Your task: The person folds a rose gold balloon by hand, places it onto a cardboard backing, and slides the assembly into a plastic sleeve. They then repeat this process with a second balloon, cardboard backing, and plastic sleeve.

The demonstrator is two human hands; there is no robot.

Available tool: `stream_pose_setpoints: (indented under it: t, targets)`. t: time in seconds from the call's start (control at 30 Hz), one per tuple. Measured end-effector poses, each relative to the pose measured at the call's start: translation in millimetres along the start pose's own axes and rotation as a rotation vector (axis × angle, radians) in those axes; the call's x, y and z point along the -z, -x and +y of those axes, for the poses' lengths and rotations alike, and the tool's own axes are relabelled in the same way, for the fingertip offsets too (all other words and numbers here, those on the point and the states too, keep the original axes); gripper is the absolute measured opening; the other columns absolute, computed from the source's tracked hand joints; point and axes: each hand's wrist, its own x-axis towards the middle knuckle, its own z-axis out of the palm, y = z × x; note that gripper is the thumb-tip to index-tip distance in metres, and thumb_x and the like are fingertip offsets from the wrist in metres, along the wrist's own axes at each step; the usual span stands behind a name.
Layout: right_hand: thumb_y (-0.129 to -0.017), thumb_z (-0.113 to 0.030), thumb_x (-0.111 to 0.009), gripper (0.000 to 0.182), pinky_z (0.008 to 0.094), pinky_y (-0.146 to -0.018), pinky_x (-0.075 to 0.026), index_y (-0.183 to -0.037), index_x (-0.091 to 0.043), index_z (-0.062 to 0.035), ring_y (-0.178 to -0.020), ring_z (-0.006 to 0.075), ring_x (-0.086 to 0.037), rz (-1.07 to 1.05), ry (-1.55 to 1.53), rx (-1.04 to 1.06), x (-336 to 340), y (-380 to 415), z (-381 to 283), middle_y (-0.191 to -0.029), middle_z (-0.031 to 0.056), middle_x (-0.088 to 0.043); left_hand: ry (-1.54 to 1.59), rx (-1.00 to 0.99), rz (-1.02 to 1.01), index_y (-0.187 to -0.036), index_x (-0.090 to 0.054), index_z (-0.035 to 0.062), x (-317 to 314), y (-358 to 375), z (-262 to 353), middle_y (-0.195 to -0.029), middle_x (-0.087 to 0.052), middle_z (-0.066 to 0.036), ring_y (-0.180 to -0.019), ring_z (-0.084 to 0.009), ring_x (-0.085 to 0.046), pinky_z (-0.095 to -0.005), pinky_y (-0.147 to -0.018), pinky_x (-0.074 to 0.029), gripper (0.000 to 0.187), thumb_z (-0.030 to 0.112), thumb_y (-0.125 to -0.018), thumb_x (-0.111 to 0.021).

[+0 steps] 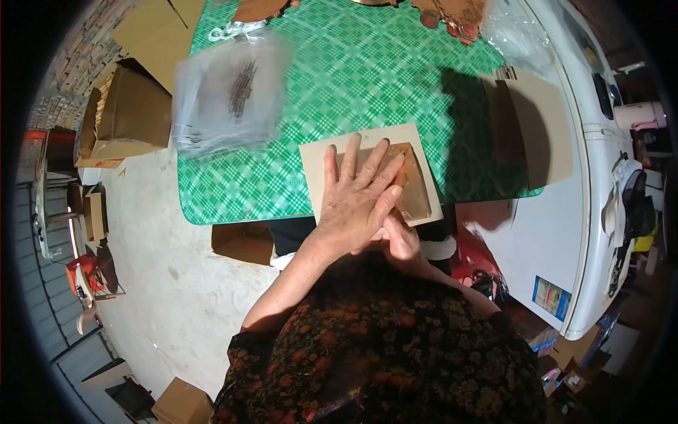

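My left hand [353, 194] lies flat, palm down and fingers spread, on a flat brown piece [417, 194] that looks shiny, perhaps under clear film. Beneath this piece is a beige cardboard sheet [404, 133], resting at the near edge of the table. My right hand [401, 240] is at the sheet's near edge, just below my left thumb. Its fingers are curled, and what they hold, if anything, is hidden. An orange patch shows on the brown piece beside my left fingers.
A stack of clear plastic bags [212, 99] with dark print sits on the green checked tablecloth [353, 78]. Brown pieces [455, 18] lie at the far edge. Another cardboard sheet [544, 127] is at the right, beside a white fridge [583, 162]. Open cartons [134, 113] stand left.
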Motion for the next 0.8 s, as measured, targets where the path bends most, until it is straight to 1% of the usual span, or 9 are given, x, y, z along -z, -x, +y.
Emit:
stream_pose_setpoints:
  t: [0.07, 0.17, 0.23, 0.3, 0.33, 0.43, 0.53, 0.6, 0.8]
  targets:
    - [-0.120, -0.037, -0.024, 0.057, 0.0435, -0.092, -0.063, -0.161, -0.033, 0.0010, -0.106, 0.0316, -0.074, 0.046, 0.062, 0.002, -1.0, 0.2, 2.9, -0.132, 0.0189, -0.064, 0.021, 0.009, -0.016, -0.166, -0.049, 0.0218, 1.2, 0.0, 0.5, -0.180, -0.029, -0.005, -0.168, -0.0407, -0.007, -0.0636, -0.132, 0.009, 0.063, 0.055, -0.116, -0.030]
    - [-0.102, -0.006, -0.069, 0.036, 0.0419, -0.091, -0.060, -0.133, -0.061, 0.0097, -0.103, 0.0344, -0.074, 0.174, 1.138, 0.818, 3.4, -6.1, 2.3, -0.119, 0.0221, -0.071, -0.003, 0.004, -0.027, -0.168, -0.045, 0.0215, 2.0, 0.7, 0.5, -0.180, -0.030, -0.007, -0.168, -0.0397, -0.006, -0.0598, -0.133, 0.010, 0.065, 0.055, -0.116, -0.024]
    - [-0.086, 0.006, -0.080, 0.036, 0.0433, -0.091, -0.059, -0.120, -0.069, 0.0109, -0.104, 0.0362, -0.073, 0.188, 1.144, 0.799, 14.4, -5.8, 18.6, -0.115, 0.0231, -0.072, -0.002, -0.003, -0.036, -0.169, -0.042, 0.0197, 2.9, 1.0, 0.1, -0.180, -0.027, -0.007, -0.169, -0.0383, -0.004, -0.0595, -0.133, 0.010, 0.067, 0.056, -0.116, -0.025]
    - [-0.093, -0.002, -0.079, 0.054, 0.0462, -0.110, -0.052, -0.141, -0.059, 0.0123, -0.127, 0.0410, -0.066, 0.170, 1.212, 0.847, 22.4, -3.3, 26.5, -0.136, 0.0284, -0.066, 0.039, -0.020, -0.026, -0.171, -0.038, 0.0196, 0.5, 1.6, -4.2, -0.181, -0.024, -0.007, -0.169, -0.0384, -0.004, -0.0605, -0.133, 0.009, 0.066, 0.055, -0.116, -0.027]
    - [-0.093, -0.003, -0.080, 0.056, 0.0469, -0.111, -0.052, -0.142, -0.058, 0.0123, -0.127, 0.0408, -0.067, 0.222, 0.898, 0.538, 21.8, -2.4, 29.6, -0.134, 0.0283, -0.067, 0.098, -0.034, -0.032, -0.172, -0.036, 0.0194, 4.8, 3.1, -6.8, -0.182, -0.022, -0.008, -0.169, -0.0387, -0.003, -0.0621, -0.132, 0.008, 0.067, 0.056, -0.115, -0.031]
    - [-0.105, -0.018, -0.068, 0.046, 0.0474, -0.098, -0.062, -0.140, -0.060, 0.0116, -0.115, 0.0384, -0.074, 0.254, 0.113, 0.055, 16.7, -13.4, 30.2, -0.130, 0.0284, -0.071, 0.243, -0.026, 0.142, -0.169, -0.041, 0.0165, 36.6, 1.5, -17.6, -0.177, -0.031, -0.017, -0.167, -0.0428, -0.014, -0.0641, -0.133, -0.002, 0.069, 0.050, -0.110, -0.055]
    - [-0.114, -0.027, -0.044, 0.047, 0.0453, -0.068, -0.071, -0.136, -0.061, 0.0105, -0.083, 0.0361, -0.081, 0.119, -0.172, -0.039, 16.2, -12.3, 10.0, -0.113, 0.0257, -0.078, 0.072, -0.012, 0.584, -0.150, -0.061, 0.0074, 73.2, -12.4, -60.4, -0.152, -0.058, -0.020, -0.139, -0.0463, -0.053, -0.0564, -0.119, -0.038, 0.063, 0.027, -0.094, -0.081]
    - [-0.113, -0.026, -0.046, 0.046, 0.0451, -0.066, -0.071, -0.136, -0.061, 0.0109, -0.081, 0.0359, -0.081, 0.107, -0.105, -0.002, 7.3, -10.7, -3.1, -0.108, 0.0246, -0.079, -0.124, 0.143, 0.716, -0.139, -0.068, 0.0061, 93.0, -21.3, -97.3, -0.130, -0.067, -0.016, -0.124, -0.0393, -0.060, -0.0499, -0.106, -0.046, 0.060, 0.028, -0.087, -0.087]
    - [-0.113, -0.023, -0.048, 0.044, 0.0425, -0.066, -0.071, -0.136, -0.061, 0.0118, -0.083, 0.0331, -0.081, 0.210, 0.247, 0.055, -11.1, -4.5, -18.2, -0.110, 0.0238, -0.079, -0.284, 0.354, 0.709, -0.112, -0.076, 0.0107, 88.4, -31.7, -181.1, -0.124, -0.067, -0.010, -0.116, -0.0344, -0.058, -0.0486, -0.099, -0.046, 0.035, 0.031, -0.085, -0.087]
